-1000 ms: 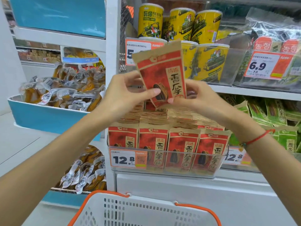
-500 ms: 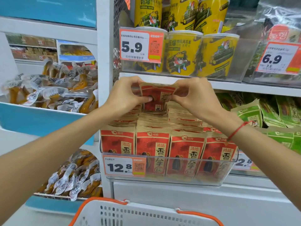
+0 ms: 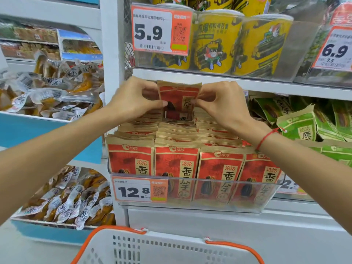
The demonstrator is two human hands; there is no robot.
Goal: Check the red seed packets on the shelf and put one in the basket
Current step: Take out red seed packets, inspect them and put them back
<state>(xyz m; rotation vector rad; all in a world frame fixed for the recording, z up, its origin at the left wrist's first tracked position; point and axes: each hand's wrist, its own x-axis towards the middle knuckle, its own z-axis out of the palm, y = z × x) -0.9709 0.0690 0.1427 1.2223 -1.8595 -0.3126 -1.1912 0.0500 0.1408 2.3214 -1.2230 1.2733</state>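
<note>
Several red seed packets (image 3: 177, 168) stand in rows in a clear bin (image 3: 190, 202) on the middle shelf. One red seed packet (image 3: 178, 98) stands upright at the back of the rows, just under the upper shelf. My left hand (image 3: 133, 100) pinches its left edge and my right hand (image 3: 221, 103) pinches its right edge. The white basket (image 3: 162, 248) with orange handles sits at the bottom of the view, below the shelf; what lies inside it is out of view.
Yellow canisters (image 3: 217, 40) and price tags fill the shelf above. Green packets (image 3: 297, 126) lie to the right of the red ones. Blue bins of yellow vacuum-packed snacks (image 3: 49, 88) stand at the left. A white shelf post (image 3: 112, 54) divides the sections.
The packet held up in front of me has gone down and back onto the rear of the rows. Both hands moved with it, and the view has closed in on the shelf.
</note>
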